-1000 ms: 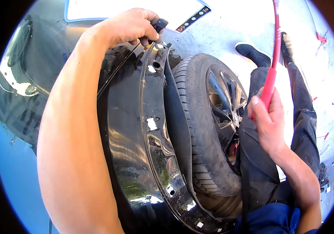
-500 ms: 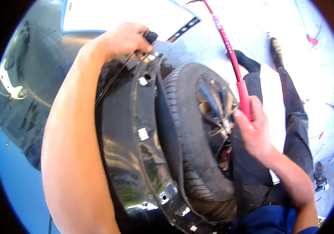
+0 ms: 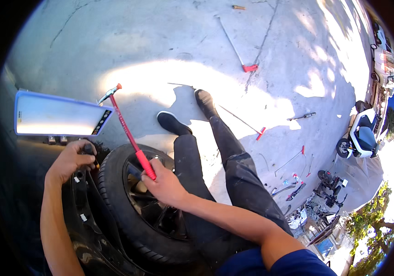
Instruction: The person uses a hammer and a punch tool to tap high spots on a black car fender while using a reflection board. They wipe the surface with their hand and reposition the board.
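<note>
My left hand (image 3: 74,161) is at the top of a dark car wheel arch (image 3: 79,202) with white clips along its edge. Its fingers are closed around a black-handled tool (image 3: 88,148), mostly hidden by the hand. My right hand (image 3: 167,184) grips the red handle of a hammer (image 3: 125,126), whose head points up and away toward the left. Beneath the hammer stands the car's tyre (image 3: 112,184) with its dark spoked wheel (image 3: 160,216). The right hand is in front of the wheel.
A white light panel (image 3: 59,115) with a blue rim stands beyond my left hand. My legs (image 3: 234,170) stretch forward on the concrete floor. Red-handled rods (image 3: 247,68) and other tools lie about. A scooter (image 3: 365,133) and dark machine parts (image 3: 328,186) are at the right.
The view has swung so the car sits lower left and more floor shows. The hammer now appears farther left, its head wholly in view. Both hands still hold their tools.
</note>
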Demonstrator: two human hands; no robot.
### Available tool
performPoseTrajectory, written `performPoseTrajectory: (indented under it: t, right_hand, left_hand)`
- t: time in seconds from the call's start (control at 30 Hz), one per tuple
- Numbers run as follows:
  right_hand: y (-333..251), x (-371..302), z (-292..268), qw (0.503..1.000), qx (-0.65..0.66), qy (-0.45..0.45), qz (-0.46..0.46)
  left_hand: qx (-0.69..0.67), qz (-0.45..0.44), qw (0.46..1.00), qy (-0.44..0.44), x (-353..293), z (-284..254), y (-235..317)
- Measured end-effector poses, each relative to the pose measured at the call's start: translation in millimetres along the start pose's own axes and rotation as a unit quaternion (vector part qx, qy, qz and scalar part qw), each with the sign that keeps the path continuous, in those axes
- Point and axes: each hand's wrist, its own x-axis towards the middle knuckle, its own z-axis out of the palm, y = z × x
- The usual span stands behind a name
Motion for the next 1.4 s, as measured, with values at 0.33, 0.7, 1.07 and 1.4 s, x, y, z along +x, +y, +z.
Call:
performPoseTrajectory:
  t: [0.33,0.7,1.07,1.4]
  right_hand:
    - [-24.0,-45.1,-49.1,0.973,0.212,-0.094,-0.016]
    - [115.7,-7.0,-181.6,0.994,0.090,-0.035,0.051]
    - [184.1,67.7,-332.8,0.975,-0.181,0.111,0.061]
    - [168.0,136.8,-375.4,0.942,-0.307,0.131,0.034]
  left_hand:
    - [-0.181,0.059,0.982,0.012,-62.2,164.6,-1.7]
    - [0.806,0.080,0.568,0.149,-128.8,95.3,-53.1]
    - [0.656,-0.153,0.729,0.120,-95.9,96.2,-14.0]
    - [0.640,-0.144,0.749,0.098,-122.5,98.1,-1.7]
